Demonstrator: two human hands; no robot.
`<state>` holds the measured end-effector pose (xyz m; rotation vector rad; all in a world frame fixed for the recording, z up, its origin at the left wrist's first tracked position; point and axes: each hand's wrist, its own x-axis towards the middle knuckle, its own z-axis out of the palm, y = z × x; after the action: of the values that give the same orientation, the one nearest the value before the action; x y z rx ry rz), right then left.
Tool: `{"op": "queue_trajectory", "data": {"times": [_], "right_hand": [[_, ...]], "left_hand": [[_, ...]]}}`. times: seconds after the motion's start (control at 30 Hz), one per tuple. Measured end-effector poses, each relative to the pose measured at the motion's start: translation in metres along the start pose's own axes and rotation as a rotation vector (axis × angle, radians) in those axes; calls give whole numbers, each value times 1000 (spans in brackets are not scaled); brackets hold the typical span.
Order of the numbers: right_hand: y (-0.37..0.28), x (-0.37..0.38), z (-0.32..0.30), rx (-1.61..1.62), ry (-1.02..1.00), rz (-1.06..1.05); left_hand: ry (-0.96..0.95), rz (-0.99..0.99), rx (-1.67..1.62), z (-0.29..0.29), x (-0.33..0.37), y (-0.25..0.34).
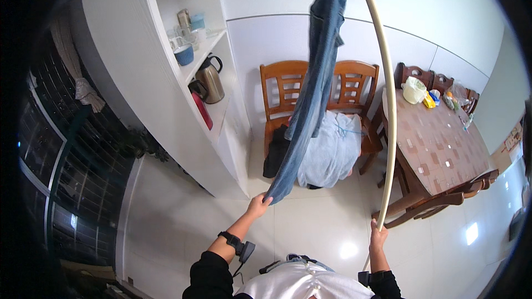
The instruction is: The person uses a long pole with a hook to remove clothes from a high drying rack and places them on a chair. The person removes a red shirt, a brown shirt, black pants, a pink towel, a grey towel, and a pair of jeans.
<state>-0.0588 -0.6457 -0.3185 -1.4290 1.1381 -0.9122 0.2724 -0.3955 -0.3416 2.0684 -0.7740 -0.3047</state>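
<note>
A pair of blue jeans (316, 88) hangs lengthwise in front of me, its upper part running out of the top of the view. My left hand (259, 205) is closed on the lower end of one leg and pulls it toward me. In my right hand (378, 232) is a long cream-coloured pole (386, 77), with my fingers wrapped round it. The pole rises past the jeans and appears curved. Its tip nears the jeans' upper end at the top edge; whether they touch there I cannot tell.
Wooden chairs (353, 72) by the wall carry a pile of light blue and dark clothes (331, 149). To the right stands a brown dining table (438, 138) with bags on it. White shelves (213, 58) at the left hold a steel jug (210, 82) and cups. A dark barred window (72, 160) is further left.
</note>
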Motion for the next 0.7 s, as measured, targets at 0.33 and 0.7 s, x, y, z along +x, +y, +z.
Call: {"op": "queue_trajectory", "data": {"times": [0.33,0.7], "right_hand": [[0,-3,42,99,-257,22],[-8,-28,115,185,-872,11]], "left_hand": [[269,18,232,-24,-39,3],[-259,284,910,-276,-54,108]]}}
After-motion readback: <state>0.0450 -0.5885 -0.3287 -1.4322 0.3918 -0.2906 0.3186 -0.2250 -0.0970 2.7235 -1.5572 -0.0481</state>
